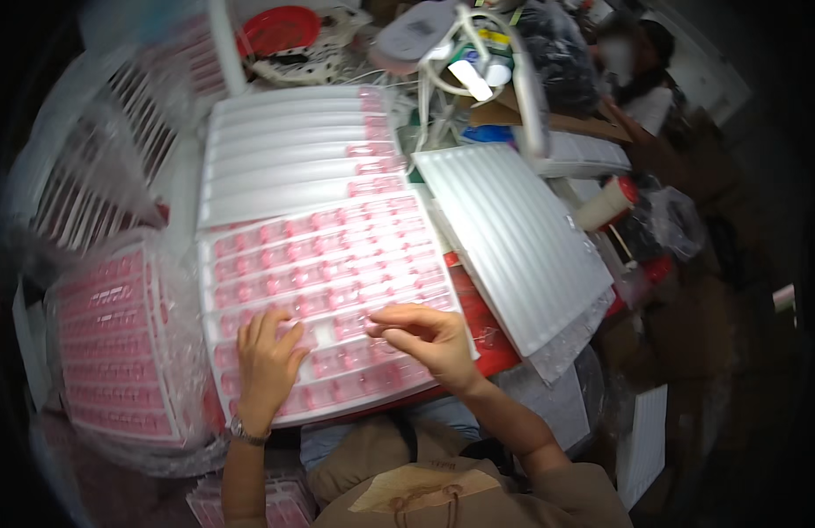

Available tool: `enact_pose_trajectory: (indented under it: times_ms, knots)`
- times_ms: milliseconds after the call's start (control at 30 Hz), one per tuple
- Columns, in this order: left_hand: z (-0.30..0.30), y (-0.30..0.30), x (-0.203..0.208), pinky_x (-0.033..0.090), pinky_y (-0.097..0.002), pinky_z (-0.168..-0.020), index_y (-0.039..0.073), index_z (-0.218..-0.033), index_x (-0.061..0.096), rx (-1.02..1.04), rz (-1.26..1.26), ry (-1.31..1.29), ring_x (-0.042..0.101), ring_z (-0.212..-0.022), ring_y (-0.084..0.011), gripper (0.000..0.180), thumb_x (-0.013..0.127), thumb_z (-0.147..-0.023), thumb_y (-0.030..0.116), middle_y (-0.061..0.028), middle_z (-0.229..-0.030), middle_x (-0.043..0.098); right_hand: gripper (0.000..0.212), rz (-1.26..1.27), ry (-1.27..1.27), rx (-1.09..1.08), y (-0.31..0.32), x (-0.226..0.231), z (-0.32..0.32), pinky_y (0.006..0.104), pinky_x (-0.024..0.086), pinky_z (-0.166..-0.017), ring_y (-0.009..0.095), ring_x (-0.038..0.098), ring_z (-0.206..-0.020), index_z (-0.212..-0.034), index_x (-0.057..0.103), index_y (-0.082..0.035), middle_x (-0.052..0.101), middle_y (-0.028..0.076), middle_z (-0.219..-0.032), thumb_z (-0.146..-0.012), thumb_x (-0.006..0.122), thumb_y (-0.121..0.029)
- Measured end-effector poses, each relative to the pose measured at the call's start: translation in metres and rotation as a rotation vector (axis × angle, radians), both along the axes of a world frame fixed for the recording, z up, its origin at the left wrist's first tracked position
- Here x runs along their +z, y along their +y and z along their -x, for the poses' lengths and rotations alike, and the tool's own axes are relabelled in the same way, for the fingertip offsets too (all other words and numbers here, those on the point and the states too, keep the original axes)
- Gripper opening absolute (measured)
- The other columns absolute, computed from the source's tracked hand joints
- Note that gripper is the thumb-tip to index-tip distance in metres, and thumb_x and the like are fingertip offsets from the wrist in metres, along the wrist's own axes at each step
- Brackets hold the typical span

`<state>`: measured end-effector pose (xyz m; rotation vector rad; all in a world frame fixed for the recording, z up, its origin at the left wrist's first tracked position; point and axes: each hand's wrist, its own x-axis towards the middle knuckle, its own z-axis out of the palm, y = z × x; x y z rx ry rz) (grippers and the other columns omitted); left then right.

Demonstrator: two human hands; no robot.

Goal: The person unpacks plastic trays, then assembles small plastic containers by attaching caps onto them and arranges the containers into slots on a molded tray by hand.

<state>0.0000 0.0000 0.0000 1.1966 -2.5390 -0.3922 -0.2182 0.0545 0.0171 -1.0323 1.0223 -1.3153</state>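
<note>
A white tray (pixel 320 333) lies before me, filled with rows of small clear-pink plastic pieces (pixel 280 283); a bare white spot shows between my hands. My left hand (pixel 268 356) rests over the tray's near left part. Its fingers are bent and apart, with the thumb away from the index finger, touching or just above the pink pieces. Over the near right part, my right hand (pixel 432 341) is closed in a pinch, thumb against index finger. Whatever sits at those fingertips is too small to make out against the pink rows.
Behind stands a ridged white tray (pixel 284 158) with pink pieces along its right side. An empty-looking ridged tray (pixel 522 246) leans at right. Plastic-wrapped pink pieces (pixel 113 343) stand at left. Farther back are a red dish (pixel 280 31), a white lamp ring (pixel 535 97) and another person (pixel 641 79).
</note>
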Motion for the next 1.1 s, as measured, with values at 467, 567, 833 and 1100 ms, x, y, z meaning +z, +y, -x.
enact_pose_trajectory:
  times_ms: [467,567,833,1100]
  knots:
    - [0.043,0.036,-0.001,0.047,-0.0280,-0.079,-0.002,-0.105,0.056,0.058,-0.747,1.118,0.056,-0.089,-0.0146,0.031,0.068,-0.077,0.000,-0.0076,-0.098,0.059,0.066,0.494,0.849,0.203,0.021,0.017,0.004,0.0477,0.034,-0.101,0.033,0.047,-0.119,-0.130,0.044,0.000,0.043,0.020,-0.133,-0.075,0.072,-0.023]
    - [0.024,0.026,0.010,0.047,-0.0319,-0.076,0.001,-0.102,0.061,0.041,-0.483,0.806,0.057,-0.088,-0.0203,0.032,0.069,-0.072,0.000,-0.0077,-0.095,0.058,0.056,0.415,1.032,0.253,0.030,0.058,0.064,0.0507,0.030,-0.104,0.032,0.044,-0.122,-0.124,0.050,-0.003,0.045,0.017,-0.131,-0.076,0.070,-0.023]
    - [0.039,-0.009,-0.002,0.035,-0.0358,-0.081,0.005,-0.102,0.062,-0.025,0.059,0.078,0.050,-0.091,-0.0225,0.037,0.072,-0.067,0.012,-0.0066,-0.095,0.053,0.025,0.184,1.879,0.094,0.070,0.006,0.127,0.0598,0.005,-0.108,0.020,0.026,-0.136,-0.103,0.061,-0.003,0.039,0.007,-0.140,-0.079,0.056,-0.007]
    - [-0.009,-0.006,-0.002,0.036,-0.0353,-0.079,0.005,-0.103,0.063,0.113,-0.004,0.181,0.051,-0.091,-0.0213,0.039,0.072,-0.067,0.014,-0.0042,-0.096,0.055,0.012,0.355,2.057,0.117,0.072,-0.029,0.150,0.0595,0.003,-0.109,0.020,0.032,-0.133,-0.085,0.063,-0.005,0.058,0.007,-0.119,-0.079,0.053,-0.007]
